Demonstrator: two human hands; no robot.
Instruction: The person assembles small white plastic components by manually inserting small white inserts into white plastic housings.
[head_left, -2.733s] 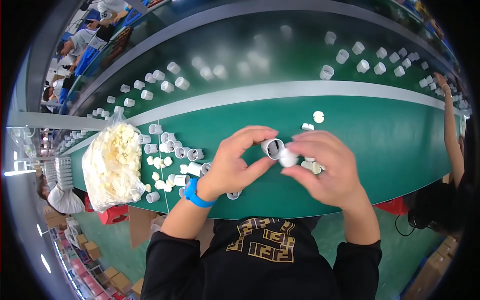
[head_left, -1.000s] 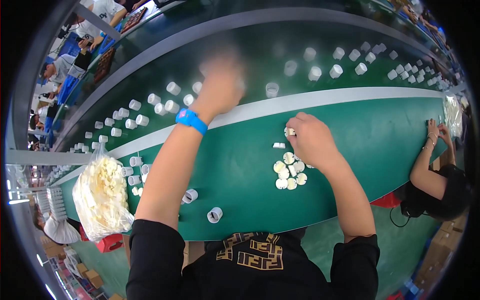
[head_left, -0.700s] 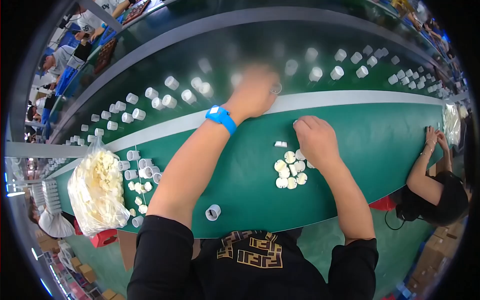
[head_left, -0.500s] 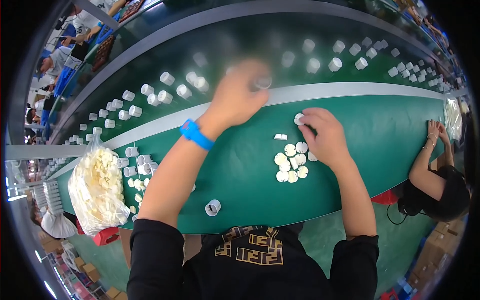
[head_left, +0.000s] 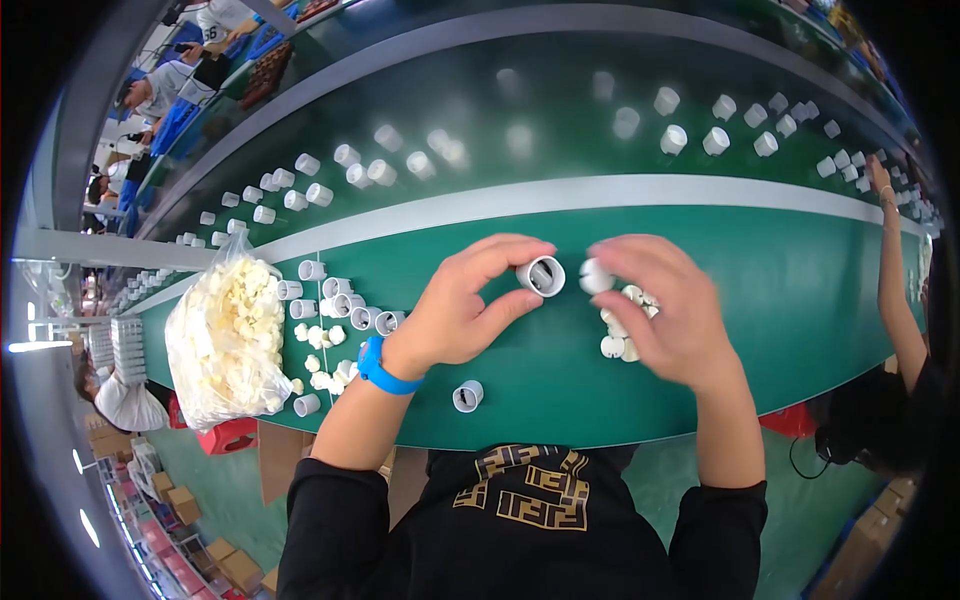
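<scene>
My left hand (head_left: 462, 308) grips a small white plastic cup (head_left: 560, 278) between thumb and fingers, its open mouth facing me and a dark metallic part inside. Just to its right, my right hand (head_left: 672, 312), slightly blurred, pinches a round white cap (head_left: 595, 277). A small gap separates cup and cap. Partly hidden by the right hand, several cream-white caps (head_left: 612, 347) lie in a loose pile on the green table (head_left: 540, 385). One more white cup (head_left: 467, 396) rests near the table's front edge, left of centre.
A clear bag of cream pieces (head_left: 225, 345) stands at the left, with loose cream pieces (head_left: 322, 380) and several white cups (head_left: 341, 303) beside it. Past a grey rail (head_left: 500, 200), a dark green belt carries rows of white cups (head_left: 380, 172). A co-worker's arm (head_left: 893, 270) reaches over at the far right.
My left hand has come back from the belt across the rail with a white cup. The right hand keeps its cap, now close beside the cup. The co-worker's arm has reached toward the belt.
</scene>
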